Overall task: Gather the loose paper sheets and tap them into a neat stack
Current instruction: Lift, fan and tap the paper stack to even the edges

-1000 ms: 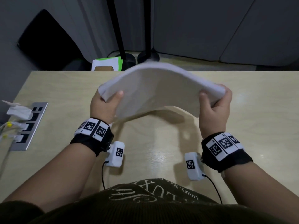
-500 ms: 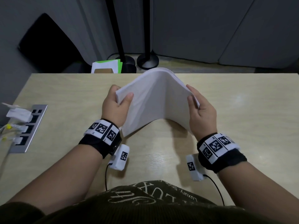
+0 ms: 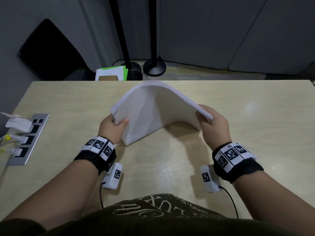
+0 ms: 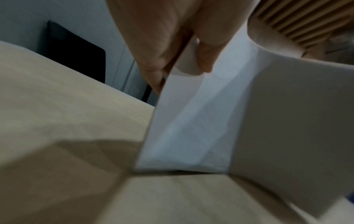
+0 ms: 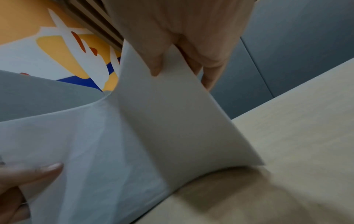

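Observation:
A thick bundle of white paper sheets (image 3: 153, 106) is bowed upward into an arch above the light wooden table (image 3: 255, 133). My left hand (image 3: 114, 126) grips its left edge, thumb on the near face. My right hand (image 3: 213, 123) grips the right edge, thumb underneath and fingers over the top. In the left wrist view the paper sheets (image 4: 191, 121) are pinched between thumb and fingers, lower edge close to the table. In the right wrist view the paper sheets (image 5: 172, 121) bend away from my fingers (image 5: 157, 60).
A metal socket panel (image 3: 29, 138) with white plugs is set into the table at the left. Two black stand bases (image 3: 154, 67) and a green-and-white folder (image 3: 112, 74) lie beyond the far edge. Cables hang from the wrist cameras near my body.
The hands have spread apart again, so the sharply folded arch of paper has widened and flattened somewhat. The right hand moved right and the grip stays on both edges.

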